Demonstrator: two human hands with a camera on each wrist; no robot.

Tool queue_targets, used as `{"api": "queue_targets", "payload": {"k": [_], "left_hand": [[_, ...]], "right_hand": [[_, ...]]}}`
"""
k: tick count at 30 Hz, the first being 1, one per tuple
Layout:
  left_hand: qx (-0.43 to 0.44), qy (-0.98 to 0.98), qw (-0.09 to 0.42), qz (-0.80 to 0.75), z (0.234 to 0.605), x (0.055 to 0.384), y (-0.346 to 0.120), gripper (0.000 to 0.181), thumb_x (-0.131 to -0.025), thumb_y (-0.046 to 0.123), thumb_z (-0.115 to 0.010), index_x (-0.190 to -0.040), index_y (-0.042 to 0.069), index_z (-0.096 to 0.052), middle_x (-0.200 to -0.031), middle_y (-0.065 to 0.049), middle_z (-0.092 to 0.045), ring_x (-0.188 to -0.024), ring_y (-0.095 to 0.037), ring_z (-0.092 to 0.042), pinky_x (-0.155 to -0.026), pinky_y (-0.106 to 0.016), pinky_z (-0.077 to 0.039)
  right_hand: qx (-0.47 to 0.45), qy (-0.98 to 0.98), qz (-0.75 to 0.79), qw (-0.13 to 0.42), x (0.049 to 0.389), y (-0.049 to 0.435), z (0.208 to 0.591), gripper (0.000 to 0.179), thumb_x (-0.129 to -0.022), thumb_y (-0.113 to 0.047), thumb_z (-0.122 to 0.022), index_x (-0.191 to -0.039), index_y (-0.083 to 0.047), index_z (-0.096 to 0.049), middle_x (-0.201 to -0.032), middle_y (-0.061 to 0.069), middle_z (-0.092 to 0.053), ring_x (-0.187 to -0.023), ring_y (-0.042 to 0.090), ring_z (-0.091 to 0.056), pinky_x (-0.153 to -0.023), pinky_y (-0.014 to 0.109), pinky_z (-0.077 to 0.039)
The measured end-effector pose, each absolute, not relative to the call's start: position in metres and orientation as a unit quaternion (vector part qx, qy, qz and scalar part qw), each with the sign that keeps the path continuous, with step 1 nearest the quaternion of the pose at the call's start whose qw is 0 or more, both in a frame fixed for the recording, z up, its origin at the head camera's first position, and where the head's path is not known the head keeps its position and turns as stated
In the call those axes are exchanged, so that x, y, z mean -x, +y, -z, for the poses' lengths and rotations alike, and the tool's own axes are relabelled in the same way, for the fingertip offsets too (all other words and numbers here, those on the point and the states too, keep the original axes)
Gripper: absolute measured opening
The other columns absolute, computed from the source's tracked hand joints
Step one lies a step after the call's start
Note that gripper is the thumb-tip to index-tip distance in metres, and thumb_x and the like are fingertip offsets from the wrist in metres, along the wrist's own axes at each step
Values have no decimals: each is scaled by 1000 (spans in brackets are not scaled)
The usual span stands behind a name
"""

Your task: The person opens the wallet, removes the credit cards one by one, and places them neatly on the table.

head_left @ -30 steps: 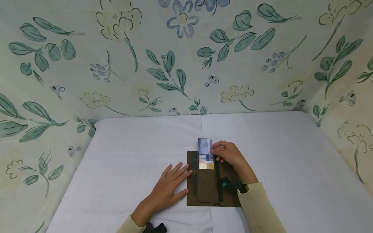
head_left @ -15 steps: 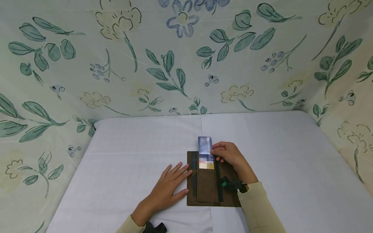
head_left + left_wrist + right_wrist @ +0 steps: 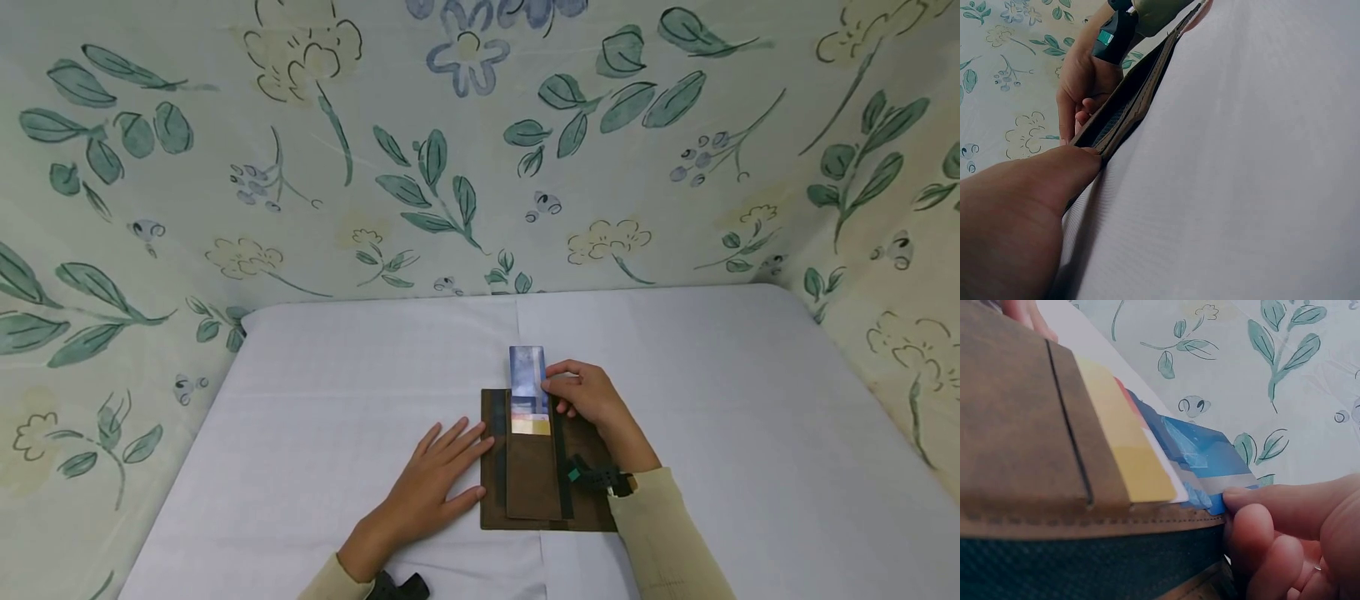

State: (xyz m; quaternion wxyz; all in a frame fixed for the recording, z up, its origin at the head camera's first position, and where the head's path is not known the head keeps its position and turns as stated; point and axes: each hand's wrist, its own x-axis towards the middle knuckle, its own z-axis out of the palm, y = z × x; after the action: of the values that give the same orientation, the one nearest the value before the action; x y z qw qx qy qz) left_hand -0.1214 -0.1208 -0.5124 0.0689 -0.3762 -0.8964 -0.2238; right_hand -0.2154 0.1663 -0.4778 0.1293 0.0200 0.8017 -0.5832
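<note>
A brown leather wallet (image 3: 534,479) lies spread on the white cloth in the head view. Several cards stick out of its inner pocket, a yellow card (image 3: 1138,465) in front and a blue card (image 3: 527,371) reaching farthest past the top edge. My right hand (image 3: 592,400) pinches the blue card's right edge between thumb and fingers; in the right wrist view the thumb lies on the card's corner. My left hand (image 3: 442,475) rests with spread fingers on the wallet's left edge. Its thumb touches that edge in the left wrist view.
A white cloth (image 3: 337,375) covers the table. Behind and beside it hangs a floral curtain (image 3: 465,167). Each wrist wears a black camera mount, the right mount (image 3: 600,477) over the wallet's right part.
The blue card has slid a little upward, away from me, out of the pocket, with my right hand moving slightly along. My left hand stays in place on the wallet.
</note>
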Motion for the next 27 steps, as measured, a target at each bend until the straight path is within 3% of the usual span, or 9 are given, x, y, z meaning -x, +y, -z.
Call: {"api": "queue_targets", "payload": {"k": [19,27], "left_hand": [[370,-900,64,221,512,119,-120,61,-95,45,-55,-149,20,-39,-156,-1,-32,-144,-27,-24,-113,-58,-16],[372,-900,71,218,512,120,-120,61,-95,45,-55,-148,19,-40,-155,-1,-33,-144,-27,-25,-113,-58,-17]], "right_hand": [[-46,794,600,85,216,169,479,29,-89,-14,-68,-113,0,-65,-76,6,-69,-55,14,-59,-48,24,-48],[-59,793,604,60,216,184,466,34,-91,-18,-67,-120,-1,-63,-80,9,-69,-57,13,-58,-51,23,-48]]}}
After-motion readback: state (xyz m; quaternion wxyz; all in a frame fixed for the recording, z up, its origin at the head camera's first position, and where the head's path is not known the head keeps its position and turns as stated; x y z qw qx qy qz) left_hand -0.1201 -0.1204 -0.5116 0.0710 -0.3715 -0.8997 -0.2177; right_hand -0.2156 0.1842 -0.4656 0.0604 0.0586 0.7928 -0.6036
